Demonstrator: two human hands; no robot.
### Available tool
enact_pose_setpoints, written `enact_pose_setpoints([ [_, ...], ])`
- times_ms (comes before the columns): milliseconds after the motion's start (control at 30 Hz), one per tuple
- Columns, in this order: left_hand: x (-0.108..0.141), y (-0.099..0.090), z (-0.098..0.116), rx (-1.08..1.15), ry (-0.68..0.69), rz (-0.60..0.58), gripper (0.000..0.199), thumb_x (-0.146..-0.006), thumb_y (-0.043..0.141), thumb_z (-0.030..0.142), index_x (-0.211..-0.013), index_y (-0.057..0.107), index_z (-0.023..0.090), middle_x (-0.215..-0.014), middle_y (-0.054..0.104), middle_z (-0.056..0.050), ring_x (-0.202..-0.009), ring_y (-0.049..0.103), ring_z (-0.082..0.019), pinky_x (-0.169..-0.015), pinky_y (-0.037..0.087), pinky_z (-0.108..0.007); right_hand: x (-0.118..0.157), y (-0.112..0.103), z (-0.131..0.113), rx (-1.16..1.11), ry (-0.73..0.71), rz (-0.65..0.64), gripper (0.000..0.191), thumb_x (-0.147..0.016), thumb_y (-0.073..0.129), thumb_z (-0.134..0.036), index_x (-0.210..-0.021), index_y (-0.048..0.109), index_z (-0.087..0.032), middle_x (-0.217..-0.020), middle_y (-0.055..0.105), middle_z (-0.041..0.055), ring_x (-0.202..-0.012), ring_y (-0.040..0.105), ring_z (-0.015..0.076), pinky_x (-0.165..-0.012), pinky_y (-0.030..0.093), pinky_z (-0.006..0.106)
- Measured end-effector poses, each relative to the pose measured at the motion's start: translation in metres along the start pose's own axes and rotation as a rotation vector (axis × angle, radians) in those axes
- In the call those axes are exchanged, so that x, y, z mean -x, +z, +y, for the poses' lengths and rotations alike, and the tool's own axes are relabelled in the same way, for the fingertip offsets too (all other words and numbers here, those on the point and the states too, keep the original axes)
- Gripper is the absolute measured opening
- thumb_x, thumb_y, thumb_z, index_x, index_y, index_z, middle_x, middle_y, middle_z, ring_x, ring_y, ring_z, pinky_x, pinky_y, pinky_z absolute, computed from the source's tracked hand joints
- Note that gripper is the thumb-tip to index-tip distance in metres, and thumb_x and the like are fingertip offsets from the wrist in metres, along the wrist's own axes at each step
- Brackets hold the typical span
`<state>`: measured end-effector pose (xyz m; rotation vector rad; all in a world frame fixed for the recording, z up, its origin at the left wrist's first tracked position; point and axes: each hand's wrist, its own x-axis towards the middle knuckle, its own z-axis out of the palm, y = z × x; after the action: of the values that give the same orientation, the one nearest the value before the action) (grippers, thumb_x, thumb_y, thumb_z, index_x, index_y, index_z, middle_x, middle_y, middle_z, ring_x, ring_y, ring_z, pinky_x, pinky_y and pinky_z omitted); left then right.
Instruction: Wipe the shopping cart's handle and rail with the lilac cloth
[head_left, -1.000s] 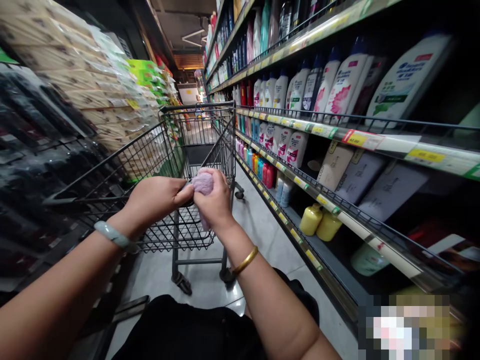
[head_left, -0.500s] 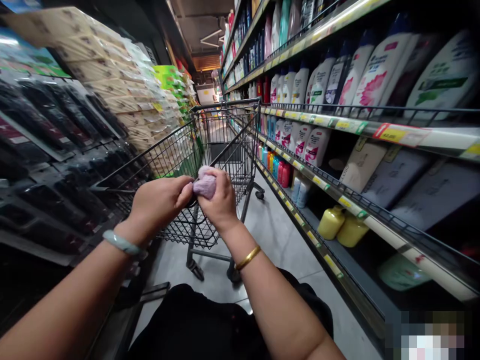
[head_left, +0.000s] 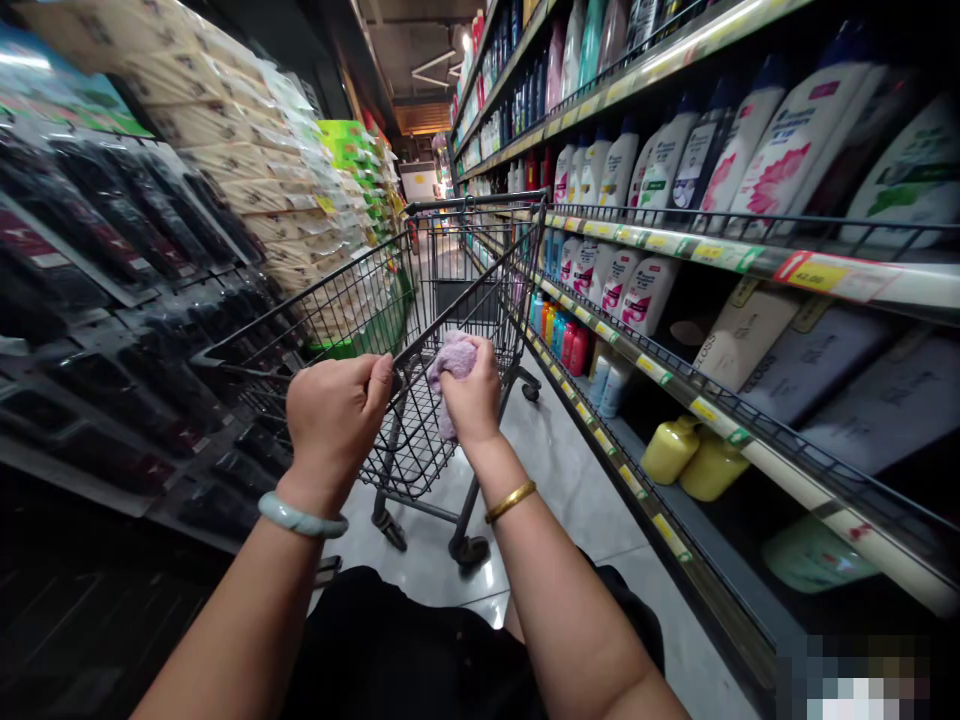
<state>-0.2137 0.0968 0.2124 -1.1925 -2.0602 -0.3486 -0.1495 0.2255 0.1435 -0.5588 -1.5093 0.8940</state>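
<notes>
A black wire shopping cart (head_left: 431, 400) stands in the aisle in front of me. My left hand (head_left: 336, 415), with a pale bangle at its wrist, is closed in a fist around the cart's near edge, thumb on top. My right hand (head_left: 474, 395), with a gold bangle above the wrist, grips a crumpled light purple cloth (head_left: 452, 362) at the cart's near right edge. Part of the cloth hangs below the fingers. The hands are apart.
Shelves (head_left: 637, 360) of shampoo bottles (head_left: 784, 140), boxes and yellow bottles (head_left: 670, 450) run along the right. On the left are hanging black packages (head_left: 105, 210) and stacked tissue packs (head_left: 247, 180). Grey floor (head_left: 555, 480) lies under the cart.
My hands have moved apart. The right hand has shifted right with the cloth, which now hangs looser. The left hand has turned more upright, and the view has shifted slightly.
</notes>
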Motion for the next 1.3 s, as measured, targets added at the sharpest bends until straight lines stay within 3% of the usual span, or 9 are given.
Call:
enact_pose_setpoints([
  [200,0.009,0.005,-0.006,-0.01,-0.042,0.078,0.054,-0.103,0.028,0.042,-0.059,0.051,0.02,-0.063,0.059,-0.005,-0.063,0.051,-0.017,-0.061,0.024,-0.034,0.017,0.007,-0.035,-0.111,-0.326,-0.099,0.047,-0.081,0.068,-0.022,-0.124,0.048,-0.025,-0.131,0.059,0.0097,-0.125,0.055,0.0223,-0.112,0.043,0.041],
  [333,0.013,0.005,-0.012,0.013,-0.065,0.105,0.052,-0.103,0.03,0.043,-0.058,0.046,0.021,-0.06,0.053,-0.004,-0.061,0.048,-0.016,-0.062,0.025,-0.034,0.016,0.009,-0.023,-0.081,-0.248,-0.048,0.048,-0.077,0.069,-0.016,-0.122,0.053,-0.023,-0.142,0.052,0.0111,-0.135,0.048,0.024,-0.117,0.038,0.044],
  [467,0.016,0.006,-0.016,0.054,-0.067,0.159,0.05,-0.102,0.034,0.04,-0.056,0.038,0.022,-0.057,0.046,-0.002,-0.06,0.043,-0.016,-0.064,0.026,-0.035,0.015,0.009,-0.013,-0.145,-0.159,-0.026,0.044,-0.079,0.061,-0.008,-0.119,0.054,-0.024,-0.128,0.062,0.0066,-0.123,0.057,0.0184,-0.11,0.045,0.037],
  [633,0.021,0.009,-0.021,0.106,-0.094,0.22,0.047,-0.101,0.037,0.035,-0.056,0.037,0.022,-0.057,0.044,-0.002,-0.06,0.041,-0.017,-0.066,0.028,-0.036,0.032,0.012,-0.039,-0.153,-0.291,-0.129,0.038,-0.078,0.065,-0.013,-0.114,0.058,-0.025,-0.12,0.061,0.0065,-0.116,0.059,0.0198,-0.105,0.049,0.034],
  [733,0.024,0.006,-0.027,0.134,-0.072,0.193,0.045,-0.1,0.039,0.034,-0.056,0.042,0.023,-0.059,0.046,-0.002,-0.061,0.041,-0.018,-0.066,0.03,-0.036,0.028,0.011,-0.033,-0.084,-0.311,-0.202,0.037,-0.079,0.065,-0.013,-0.112,0.061,-0.027,-0.118,0.061,0.0054,-0.111,0.061,0.0206,-0.1,0.052,0.035],
  [900,0.029,0.002,-0.035,0.21,-0.065,0.215,0.043,-0.099,0.041,0.035,-0.058,0.047,0.023,-0.059,0.045,-0.001,-0.062,0.042,-0.018,-0.083,0.043,-0.038,0.012,0.009,-0.015,0.012,-0.112,-0.012,0.038,-0.075,0.059,-0.006,-0.108,0.061,-0.026,-0.11,0.062,0.0044,-0.104,0.062,0.0203,-0.098,0.053,0.038],
  [1067,0.034,-0.001,-0.042,0.248,-0.132,0.223,0.039,-0.098,0.044,0.037,-0.065,0.057,0.023,-0.066,0.058,-0.002,-0.073,0.053,-0.019,-0.098,0.043,-0.042,0.042,0.026,-0.047,-0.111,-0.27,-0.103,0.046,-0.075,0.063,-0.009,-0.116,0.058,-0.028,-0.118,0.058,0.0071,-0.113,0.059,0.0222,-0.103,0.051,0.039],
  [1167,0.039,-0.007,-0.046,0.233,-0.187,0.246,0.038,-0.098,0.046,0.04,-0.067,0.061,0.023,-0.074,0.066,-0.003,-0.079,0.059,-0.02,-0.105,0.04,-0.045,0.048,0.032,-0.049,-0.129,-0.377,-0.159,0.045,-0.076,0.064,-0.01,-0.116,0.059,-0.03,-0.117,0.058,0.0069,-0.114,0.059,0.023,-0.102,0.051,0.041],
  [1300,0.043,-0.015,-0.044,0.208,-0.246,0.21,0.036,-0.1,0.044,0.039,-0.081,0.07,0.024,-0.087,0.073,-0.004,-0.089,0.065,-0.021,-0.112,0.035,-0.049,0.037,0.034,-0.037,-0.123,-0.251,-0.031,0.039,-0.076,0.063,-0.01,-0.111,0.058,-0.027,-0.113,0.058,0.0059,-0.111,0.06,0.0212,-0.102,0.051,0.041],
])
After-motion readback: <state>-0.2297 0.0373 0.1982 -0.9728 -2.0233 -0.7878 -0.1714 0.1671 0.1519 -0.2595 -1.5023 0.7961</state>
